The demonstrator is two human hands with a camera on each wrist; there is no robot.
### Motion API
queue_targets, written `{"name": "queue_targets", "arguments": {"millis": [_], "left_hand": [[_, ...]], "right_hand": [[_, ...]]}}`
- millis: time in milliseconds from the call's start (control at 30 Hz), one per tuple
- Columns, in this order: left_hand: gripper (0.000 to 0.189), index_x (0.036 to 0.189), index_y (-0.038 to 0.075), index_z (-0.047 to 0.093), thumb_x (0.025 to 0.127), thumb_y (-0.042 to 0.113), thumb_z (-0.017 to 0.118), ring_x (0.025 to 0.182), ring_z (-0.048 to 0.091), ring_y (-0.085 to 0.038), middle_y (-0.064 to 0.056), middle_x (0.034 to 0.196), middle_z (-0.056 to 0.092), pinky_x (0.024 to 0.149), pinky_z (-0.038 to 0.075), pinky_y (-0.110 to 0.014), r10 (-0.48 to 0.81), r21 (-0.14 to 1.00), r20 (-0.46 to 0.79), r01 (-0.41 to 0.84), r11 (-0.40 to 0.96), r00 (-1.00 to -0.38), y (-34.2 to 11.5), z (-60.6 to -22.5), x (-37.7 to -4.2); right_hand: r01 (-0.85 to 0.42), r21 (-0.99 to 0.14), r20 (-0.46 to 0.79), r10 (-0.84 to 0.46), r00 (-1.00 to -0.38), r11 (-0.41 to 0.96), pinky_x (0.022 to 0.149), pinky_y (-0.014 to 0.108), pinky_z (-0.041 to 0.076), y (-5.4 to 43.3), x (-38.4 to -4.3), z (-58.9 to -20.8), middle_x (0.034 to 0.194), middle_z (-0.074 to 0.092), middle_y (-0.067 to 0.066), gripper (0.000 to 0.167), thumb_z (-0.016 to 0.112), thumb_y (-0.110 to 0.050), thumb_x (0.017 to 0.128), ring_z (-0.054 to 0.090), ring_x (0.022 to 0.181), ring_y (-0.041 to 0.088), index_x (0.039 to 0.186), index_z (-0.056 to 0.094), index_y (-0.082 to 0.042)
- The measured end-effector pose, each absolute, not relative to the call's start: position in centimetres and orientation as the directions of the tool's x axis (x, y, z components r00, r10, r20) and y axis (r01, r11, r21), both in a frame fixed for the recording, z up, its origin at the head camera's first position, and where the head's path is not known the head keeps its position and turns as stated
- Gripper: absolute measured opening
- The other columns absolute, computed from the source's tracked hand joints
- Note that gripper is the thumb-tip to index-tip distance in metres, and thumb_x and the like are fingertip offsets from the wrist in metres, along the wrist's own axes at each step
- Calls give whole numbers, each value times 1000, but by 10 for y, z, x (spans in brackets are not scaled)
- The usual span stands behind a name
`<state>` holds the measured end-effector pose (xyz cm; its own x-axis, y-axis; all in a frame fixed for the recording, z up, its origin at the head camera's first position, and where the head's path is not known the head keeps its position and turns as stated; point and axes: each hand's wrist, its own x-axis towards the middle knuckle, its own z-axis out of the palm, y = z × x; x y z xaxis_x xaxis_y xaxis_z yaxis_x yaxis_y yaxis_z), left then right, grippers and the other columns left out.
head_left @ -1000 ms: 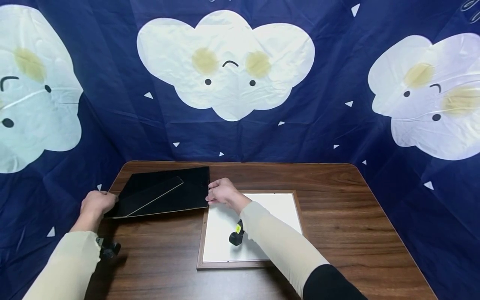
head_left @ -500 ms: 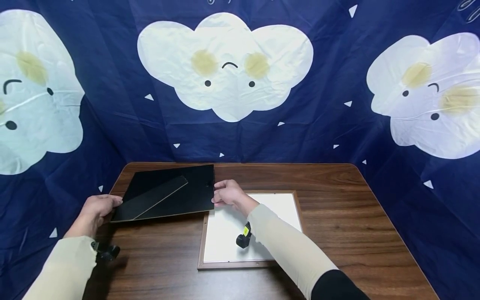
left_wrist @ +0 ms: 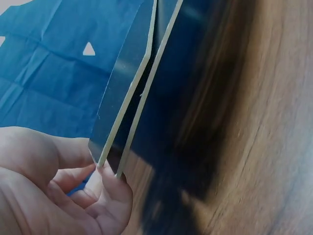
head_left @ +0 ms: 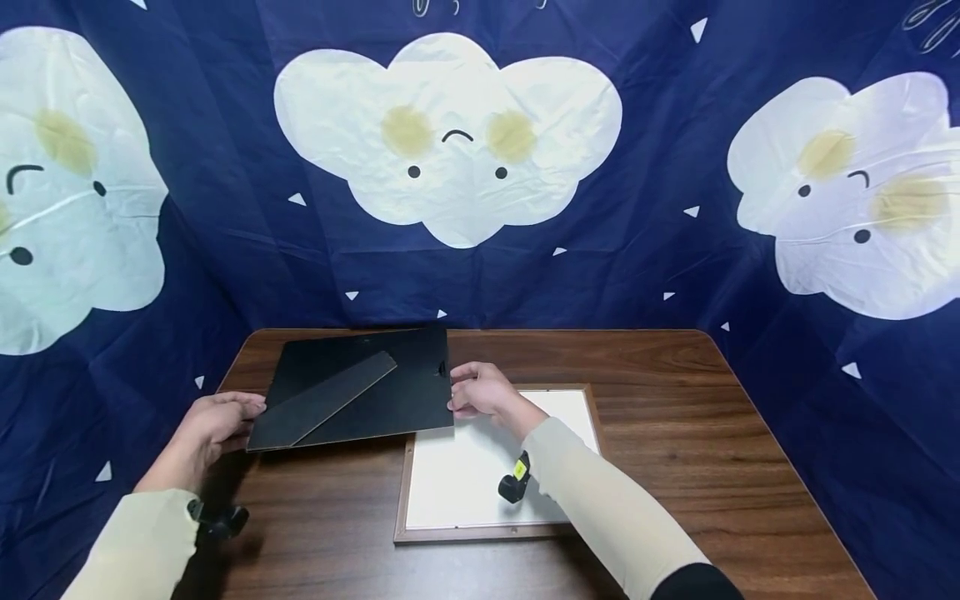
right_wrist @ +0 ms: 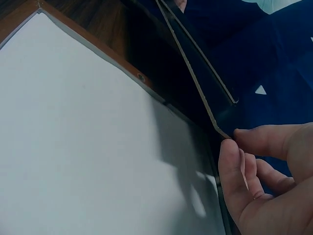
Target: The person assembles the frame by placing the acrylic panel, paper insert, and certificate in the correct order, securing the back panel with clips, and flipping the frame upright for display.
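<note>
Both hands hold a black picture frame backing board (head_left: 360, 375) above the table's left half, its near right corner over the picture frame. A black easel stand leg (head_left: 337, 400) lies diagonally across its upper face. My left hand (head_left: 217, 421) grips the board's left end; in the left wrist view, thumb and fingers (left_wrist: 115, 188) pinch the board and leg together there. At the right edge my right hand (head_left: 486, 389) pinches the board between thumb and fingers (right_wrist: 230, 166). Below lies a brown wooden picture frame (head_left: 402, 500) with a white sheet (head_left: 465, 492) inside.
The frame rests on a brown wooden table (head_left: 675, 450) with rounded far corners. A dark blue curtain (head_left: 525, 283) printed with white clouds (head_left: 450, 100) encloses the back and both sides. Small black cameras sit on both wrists.
Both hands have carried the backing board to the right and slightly toward the person, so its right end now reaches over the frame's left part. The frame has stayed in place.
</note>
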<state>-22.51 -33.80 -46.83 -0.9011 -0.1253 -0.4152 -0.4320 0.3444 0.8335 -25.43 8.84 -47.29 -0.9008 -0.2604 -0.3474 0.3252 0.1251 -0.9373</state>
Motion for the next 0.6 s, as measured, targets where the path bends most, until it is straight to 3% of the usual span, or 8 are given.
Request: {"name": "queue_targets", "arguments": {"millis": [300,600], "left_hand": [[18,116,1,62,103,12,58,72,58,-11,7,83,59,63,57,-31,-89,861,-367,-375,345,-926,-313,-467,-212],[24,122,-1,58,104,15,56,72,59,-10,6,84,59,62,58,-30,-80,884,-335,-342,318,-939,-287,-464,-205]], "right_hand": [[341,-929,-366,-242,-898,141,81,40,63,116,-249,-469,122,61,19,48,67,8,86,70,96,25,133,59,-3],[338,-932,-360,-215,-908,130,73,36,63,141,-240,-465,121,60,18,45,71,6,86,68,93,23,129,60,-4]]}}
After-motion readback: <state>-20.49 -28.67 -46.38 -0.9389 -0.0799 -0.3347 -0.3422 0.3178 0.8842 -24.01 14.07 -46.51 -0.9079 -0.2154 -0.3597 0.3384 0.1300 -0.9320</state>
